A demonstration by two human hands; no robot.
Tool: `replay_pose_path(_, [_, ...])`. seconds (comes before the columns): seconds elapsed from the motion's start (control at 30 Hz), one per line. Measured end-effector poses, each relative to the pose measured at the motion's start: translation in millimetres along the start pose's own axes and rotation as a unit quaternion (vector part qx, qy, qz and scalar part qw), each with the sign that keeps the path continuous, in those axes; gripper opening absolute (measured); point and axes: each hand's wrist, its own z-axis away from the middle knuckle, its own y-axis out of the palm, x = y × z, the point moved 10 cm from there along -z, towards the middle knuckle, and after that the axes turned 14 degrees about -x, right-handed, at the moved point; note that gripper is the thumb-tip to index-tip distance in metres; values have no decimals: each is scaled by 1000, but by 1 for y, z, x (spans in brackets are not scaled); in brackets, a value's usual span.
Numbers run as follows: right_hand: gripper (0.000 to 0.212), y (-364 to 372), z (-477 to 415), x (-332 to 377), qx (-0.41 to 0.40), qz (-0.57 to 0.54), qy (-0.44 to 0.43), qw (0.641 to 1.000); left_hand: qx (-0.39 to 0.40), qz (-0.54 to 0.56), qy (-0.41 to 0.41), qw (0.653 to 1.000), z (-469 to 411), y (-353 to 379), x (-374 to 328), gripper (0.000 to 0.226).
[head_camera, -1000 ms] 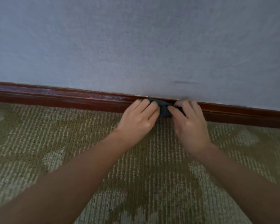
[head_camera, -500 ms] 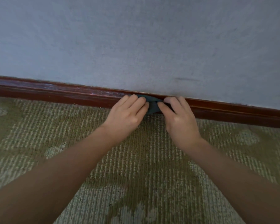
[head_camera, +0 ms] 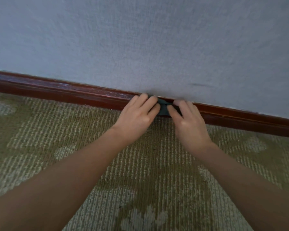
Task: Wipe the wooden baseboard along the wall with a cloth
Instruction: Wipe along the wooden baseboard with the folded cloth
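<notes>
Two bare forearms (head_camera: 83, 165), bare left hand (head_camera: 137, 117), bare right hand (head_camera: 189, 125). Uncovered from fingertips to frame edge. Smooth forearms, slim fingers. Nails too blurred to judge. Slight motion blur at fingertips.

Your bare forearms reach forward and converge, wrists low, the hands almost meeting. Your left hand (head_camera: 137, 118) lies palm down, its fingers stretched forward together and their tips pressing on the cloth (head_camera: 163, 108). Your right hand (head_camera: 191, 121) faces it, thumb angled inward onto the cloth, fingers curled over its top, knuckles raised.
</notes>
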Motion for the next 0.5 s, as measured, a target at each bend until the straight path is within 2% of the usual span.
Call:
replay_pose_path(0.07, [25, 1, 0, -1, -3, -3, 4, 1000, 12, -6, 30, 999, -1, 3, -3, 30])
replay_pose_path(0.2, [33, 8, -6, 8, -13, -28, 27, 999, 28, 2, 32, 999, 11, 3, 8, 32])
replay_pose_path(0.5, [34, 5, -2, 6, -7, 0, -58, 998, 2, -22, 18, 1000, 12, 2, 0, 25])
